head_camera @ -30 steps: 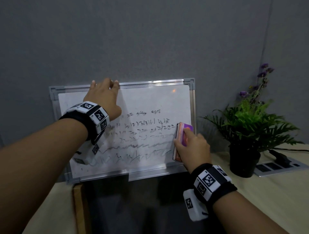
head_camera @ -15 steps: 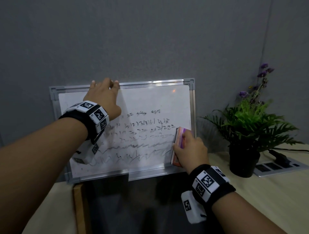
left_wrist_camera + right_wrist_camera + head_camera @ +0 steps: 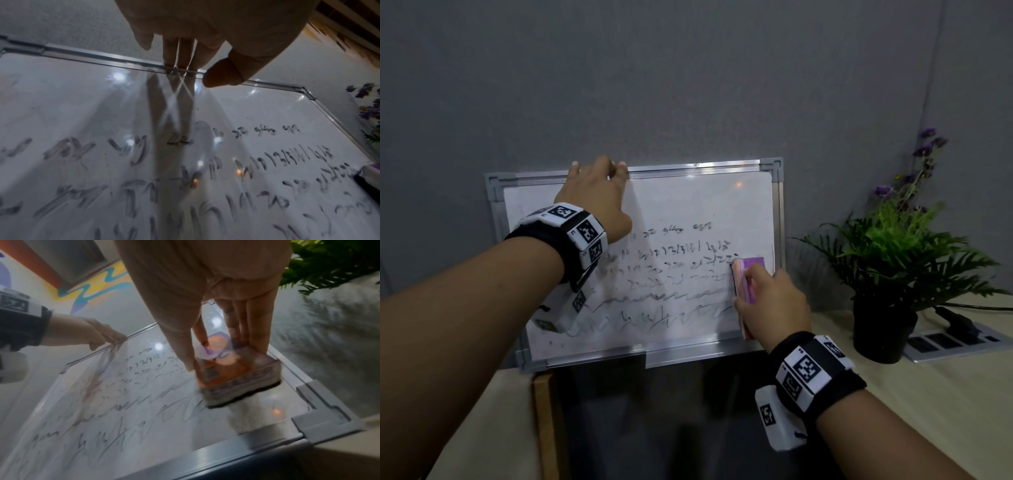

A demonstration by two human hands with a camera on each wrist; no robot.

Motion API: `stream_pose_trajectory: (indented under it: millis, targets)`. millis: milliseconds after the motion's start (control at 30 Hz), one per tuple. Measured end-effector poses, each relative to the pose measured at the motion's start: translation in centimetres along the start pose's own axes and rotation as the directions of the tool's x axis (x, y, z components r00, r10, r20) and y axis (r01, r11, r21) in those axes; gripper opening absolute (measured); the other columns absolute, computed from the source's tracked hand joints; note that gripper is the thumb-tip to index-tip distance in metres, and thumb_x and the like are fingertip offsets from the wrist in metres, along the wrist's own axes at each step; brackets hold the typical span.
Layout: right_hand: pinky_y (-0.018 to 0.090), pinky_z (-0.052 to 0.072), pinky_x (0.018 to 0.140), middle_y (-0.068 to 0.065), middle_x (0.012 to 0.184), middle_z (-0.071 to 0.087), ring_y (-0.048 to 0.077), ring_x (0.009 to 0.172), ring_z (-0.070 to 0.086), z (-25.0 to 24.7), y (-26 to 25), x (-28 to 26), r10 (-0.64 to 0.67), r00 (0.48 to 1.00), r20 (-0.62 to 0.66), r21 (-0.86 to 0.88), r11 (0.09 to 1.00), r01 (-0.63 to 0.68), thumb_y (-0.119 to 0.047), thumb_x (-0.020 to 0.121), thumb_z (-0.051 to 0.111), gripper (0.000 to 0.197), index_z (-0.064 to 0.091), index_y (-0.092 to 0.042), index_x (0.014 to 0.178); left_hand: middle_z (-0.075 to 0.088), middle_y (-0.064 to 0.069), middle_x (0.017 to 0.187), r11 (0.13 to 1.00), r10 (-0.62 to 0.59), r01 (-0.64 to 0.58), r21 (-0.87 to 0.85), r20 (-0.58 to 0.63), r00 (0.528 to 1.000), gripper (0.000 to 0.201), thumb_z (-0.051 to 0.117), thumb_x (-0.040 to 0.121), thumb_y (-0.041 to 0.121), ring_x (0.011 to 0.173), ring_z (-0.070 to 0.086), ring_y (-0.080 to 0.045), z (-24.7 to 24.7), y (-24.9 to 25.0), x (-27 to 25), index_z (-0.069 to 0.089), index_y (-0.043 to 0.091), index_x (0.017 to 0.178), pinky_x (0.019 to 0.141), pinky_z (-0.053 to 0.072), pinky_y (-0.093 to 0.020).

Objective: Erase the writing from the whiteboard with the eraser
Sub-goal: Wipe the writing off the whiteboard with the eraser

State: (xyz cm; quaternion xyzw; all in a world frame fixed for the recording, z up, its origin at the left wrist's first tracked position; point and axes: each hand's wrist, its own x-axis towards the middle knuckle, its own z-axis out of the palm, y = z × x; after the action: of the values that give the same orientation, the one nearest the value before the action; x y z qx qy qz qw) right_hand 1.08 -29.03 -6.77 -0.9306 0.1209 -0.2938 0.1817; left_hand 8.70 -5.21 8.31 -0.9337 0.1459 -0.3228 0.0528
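The whiteboard [image 3: 688,198] leans upright against the grey wall, with rows of smeared black writing [image 3: 671,274] across its middle and lower part. My left hand [image 3: 595,192] grips its top edge left of centre, fingers over the frame [image 3: 123,58] and thumb in front. My right hand [image 3: 774,298] holds the orange and purple eraser [image 3: 751,265] flat against the board near its right edge, thumb on one side and fingers on the other [image 3: 257,331]. The eraser [image 3: 236,374] has its dark felt on the surface, beside the ends of the written lines.
A potted green plant [image 3: 893,260] with purple flowers stands right of the board on the wooden table [image 3: 945,394]. A power strip [image 3: 955,339] with a cable lies behind the pot. A dark panel [image 3: 671,411] lies in front of the board.
My right hand slid the eraser a little down and left along the board's right side, then slightly back up. The left hand has stayed on the top edge.
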Motion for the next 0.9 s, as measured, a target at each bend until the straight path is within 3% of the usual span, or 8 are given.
stream_pose_trajectory:
  millis: [100, 200, 333, 467, 600, 733, 833, 900]
  targets:
    - [0.032, 0.047, 0.061, 0.005, 0.099, 0.045, 0.030, 0.076, 0.056, -0.3, 0.2, 0.0, -0.060, 0.998, -0.008, -0.126, 0.990, 0.058, -0.036, 0.082, 0.060, 0.027, 0.050, -0.028, 0.106, 0.032, -0.009, 0.140, 1.000, 0.003, -0.003, -0.002, -0.001, 1.000, 0.088, 0.062, 0.079, 0.023, 0.134, 0.029, -0.030, 0.0, 0.0, 0.0, 0.015, 0.012, 0.152, 0.120, 0.004, -0.045]
    - [0.030, 0.044, 0.058, 0.003, 0.096, 0.041, 0.029, 0.075, 0.054, -0.5, 0.6, 0.3, -0.027, 0.999, -0.024, -0.149, 0.989, 0.023, -0.027, 0.077, 0.062, 0.026, 0.053, -0.031, 0.101, 0.032, -0.008, 0.140, 1.000, -0.001, 0.001, -0.007, 0.001, 1.000, 0.087, 0.061, 0.079, 0.023, 0.134, 0.029, -0.030, 0.0, -0.1, 0.0, 0.015, 0.012, 0.152, 0.120, 0.003, -0.044]
    - [0.032, 0.047, 0.058, 0.006, 0.097, 0.042, 0.029, 0.076, 0.053, -0.4, 0.9, 0.8, -0.028, 0.996, -0.079, -0.135, 0.991, 0.017, -0.028, 0.078, 0.063, 0.027, 0.053, -0.029, 0.104, 0.032, -0.008, 0.138, 1.000, -0.008, 0.008, -0.016, -0.004, 1.000, 0.087, 0.061, 0.078, 0.021, 0.134, 0.029, -0.030, 0.0, 0.0, 0.0, 0.016, 0.012, 0.152, 0.120, 0.001, -0.043]
    - [0.033, 0.048, 0.059, 0.003, 0.097, 0.044, 0.026, 0.078, 0.052, 0.2, 1.0, 0.8, -0.154, 0.984, -0.089, -0.136, 0.981, 0.142, -0.032, 0.079, 0.065, 0.029, 0.056, -0.031, 0.107, 0.033, -0.008, 0.137, 1.000, -0.009, 0.008, -0.016, -0.012, 1.000, 0.086, 0.060, 0.078, 0.020, 0.133, 0.030, -0.029, 0.2, 0.0, 0.0, 0.017, 0.013, 0.152, 0.119, 0.001, -0.043]
    - [0.027, 0.039, 0.052, -0.003, 0.089, 0.037, 0.021, 0.076, 0.047, 0.5, 1.4, 1.0, -0.163, 0.978, -0.128, -0.191, 0.972, 0.137, -0.038, 0.078, 0.069, 0.023, 0.056, -0.035, 0.097, 0.033, -0.007, 0.137, 1.000, -0.009, 0.009, -0.023, -0.015, 1.000, 0.087, 0.060, 0.077, 0.020, 0.133, 0.030, -0.029, 0.1, 0.0, 0.0, 0.017, 0.013, 0.152, 0.119, 0.001, -0.043]
    - [0.027, 0.035, 0.056, 0.002, 0.095, 0.043, 0.024, 0.081, 0.049, -0.4, 1.9, 1.6, -0.092, 0.978, -0.186, -0.156, 0.986, 0.063, -0.030, 0.078, 0.068, 0.027, 0.061, -0.034, 0.104, 0.033, -0.007, 0.137, 1.000, -0.007, 0.006, -0.019, -0.010, 1.000, 0.087, 0.060, 0.077, 0.020, 0.132, 0.030, -0.029, 0.1, 0.0, 0.0, 0.018, 0.013, 0.152, 0.119, 0.001, -0.043]
    - [0.029, 0.039, 0.060, 0.002, 0.101, 0.047, 0.025, 0.087, 0.050, -0.5, 1.6, 1.5, -0.153, 0.973, -0.170, -0.136, 0.982, 0.131, -0.028, 0.079, 0.067, 0.036, 0.060, -0.037, 0.113, 0.033, -0.007, 0.137, 1.000, -0.007, 0.007, -0.022, -0.010, 1.000, 0.087, 0.060, 0.077, 0.020, 0.133, 0.030, -0.029, 0.2, 0.0, 0.1, 0.017, 0.013, 0.152, 0.120, 0.001, -0.043]
    - [0.030, 0.045, 0.060, 0.000, 0.099, 0.046, 0.022, 0.086, 0.049, -0.3, 1.2, 1.1, -0.212, 0.968, -0.134, -0.169, 0.968, 0.188, -0.033, 0.081, 0.066, 0.029, 0.059, -0.039, 0.109, 0.034, -0.007, 0.136, 1.000, -0.006, 0.006, -0.021, -0.013, 1.000, 0.086, 0.060, 0.077, 0.020, 0.133, 0.030, -0.029, 0.2, 0.0, 0.1, 0.018, 0.013, 0.152, 0.120, 0.002, -0.044]
